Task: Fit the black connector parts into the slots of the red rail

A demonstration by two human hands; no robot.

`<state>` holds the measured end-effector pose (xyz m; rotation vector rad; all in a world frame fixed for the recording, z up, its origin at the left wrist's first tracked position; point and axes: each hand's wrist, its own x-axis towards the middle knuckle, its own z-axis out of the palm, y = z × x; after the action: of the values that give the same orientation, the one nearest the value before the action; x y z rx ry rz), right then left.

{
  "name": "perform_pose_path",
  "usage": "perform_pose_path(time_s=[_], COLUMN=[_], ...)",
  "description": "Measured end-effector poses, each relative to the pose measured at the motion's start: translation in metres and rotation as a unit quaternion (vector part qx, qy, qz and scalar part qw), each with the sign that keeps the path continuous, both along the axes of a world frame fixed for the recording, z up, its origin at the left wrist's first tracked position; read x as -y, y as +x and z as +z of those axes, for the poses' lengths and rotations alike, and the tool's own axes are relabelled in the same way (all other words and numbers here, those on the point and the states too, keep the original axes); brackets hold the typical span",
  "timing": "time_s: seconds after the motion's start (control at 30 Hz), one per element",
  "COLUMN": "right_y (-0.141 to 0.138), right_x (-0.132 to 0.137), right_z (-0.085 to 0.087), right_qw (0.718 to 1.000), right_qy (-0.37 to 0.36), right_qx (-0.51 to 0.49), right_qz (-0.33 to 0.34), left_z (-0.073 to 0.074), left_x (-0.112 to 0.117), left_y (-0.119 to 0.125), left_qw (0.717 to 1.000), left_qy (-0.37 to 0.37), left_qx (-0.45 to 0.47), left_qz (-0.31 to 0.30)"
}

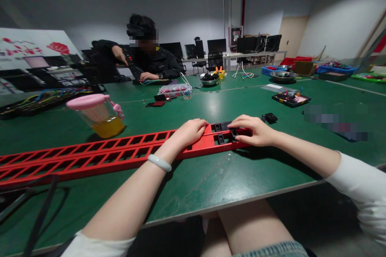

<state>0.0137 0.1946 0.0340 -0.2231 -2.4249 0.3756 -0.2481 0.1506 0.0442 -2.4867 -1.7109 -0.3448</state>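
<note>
A long red slotted metal rail (99, 154) lies across the green table (217, 180) from the left edge to the middle. My left hand (190, 131) rests curled on top of the rail near its right end, a pale bangle on the wrist. My right hand (252, 129) grips the rail's right end, fingers bent over small black clips (224, 126) set in the slots. A loose black clip (270, 117) lies just beyond my right hand.
A lidded pink cup with yellow liquid (99, 114) stands left of my hands. A black tray of parts (291, 98) sits at right. Another person (144, 54) works across the table among cables (45, 98), a metal bowl (209, 80) and bins (273, 70).
</note>
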Motion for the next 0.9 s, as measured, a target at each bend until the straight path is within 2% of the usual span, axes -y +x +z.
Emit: perform_pose_path(time_s=[0.5, 0.9], right_y=[-0.01, -0.015], right_x=[0.004, 0.006], right_z=[-0.006, -0.007], right_qw=[0.999, 0.998], right_qy=[0.033, 0.038], right_qx=[0.024, 0.046], right_qz=[0.014, -0.013], left_z=[-0.003, -0.003], left_x=[-0.002, -0.002], left_y=[-0.001, -0.002], left_qw=[1.0, 1.0], left_qy=[0.002, 0.003], left_qx=[0.01, 0.009], left_qz=[-0.002, -0.009])
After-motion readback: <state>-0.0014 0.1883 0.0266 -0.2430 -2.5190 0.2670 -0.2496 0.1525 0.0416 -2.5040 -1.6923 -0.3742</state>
